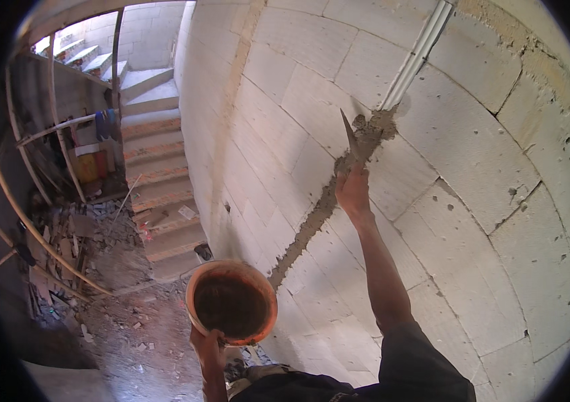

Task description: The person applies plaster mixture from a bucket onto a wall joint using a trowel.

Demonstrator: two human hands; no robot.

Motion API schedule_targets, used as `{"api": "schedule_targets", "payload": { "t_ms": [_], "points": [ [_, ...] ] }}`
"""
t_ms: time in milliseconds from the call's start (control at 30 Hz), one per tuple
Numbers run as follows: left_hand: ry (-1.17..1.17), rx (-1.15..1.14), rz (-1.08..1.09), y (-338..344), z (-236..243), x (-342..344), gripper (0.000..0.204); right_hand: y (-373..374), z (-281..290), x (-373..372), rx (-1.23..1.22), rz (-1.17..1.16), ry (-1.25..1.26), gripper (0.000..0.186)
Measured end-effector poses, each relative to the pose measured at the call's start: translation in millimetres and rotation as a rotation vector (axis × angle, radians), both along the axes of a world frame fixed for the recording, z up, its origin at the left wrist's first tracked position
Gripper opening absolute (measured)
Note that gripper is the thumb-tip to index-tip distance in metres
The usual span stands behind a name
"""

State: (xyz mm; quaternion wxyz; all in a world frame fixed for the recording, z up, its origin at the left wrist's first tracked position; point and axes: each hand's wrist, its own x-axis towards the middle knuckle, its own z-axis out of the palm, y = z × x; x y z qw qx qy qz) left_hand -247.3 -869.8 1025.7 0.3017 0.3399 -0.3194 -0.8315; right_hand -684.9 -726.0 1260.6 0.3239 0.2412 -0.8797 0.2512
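Note:
My right hand point(353, 191) is closed around a pointed trowel point(350, 134), whose blade lies against fresh grey mortar point(373, 132) on the block wall. A strip of mortar point(308, 231) runs diagonally down the wall from there. Above the mortar, white conduit pipes point(413, 57) sit in a groove in the wall. Down at the left, my left hand point(208, 342) grips the rim of an orange bucket point(266, 285). Its inside is dark, and I cannot make out how much mortar it holds. The trowel's handle is hidden by my fingers.
Brick-edged stairs point(164, 194) climb at the left of the wall. Wooden poles point(37, 234) stand and lean at the far left. Rubble and wood scraps point(74, 251) lie on the dusty floor point(141, 335). A blue cloth point(105, 125) hangs by the poles.

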Motion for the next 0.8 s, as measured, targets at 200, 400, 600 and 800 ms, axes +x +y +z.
{"api": "schedule_targets", "payload": {
  "t_ms": [200,400,600,800],
  "points": [
    [-0.051,-0.03,0.038,-6,-2,4,0.072,-10,-6,-32,-0.215,0.016,-0.147,0.039],
    [-0.049,-0.041,0.026,-14,-7,6,0.072,7,-1,-25,-0.333,-0.019,-0.018,0.035],
    [0.015,-0.009,0.012,-17,-7,9,0.071,59,35,-6,-0.434,0.029,-0.354,0.036],
    [0.018,0.029,0.031,-19,-3,11,0.072,92,69,15,-0.546,0.066,-0.552,0.033]
  ]
}}
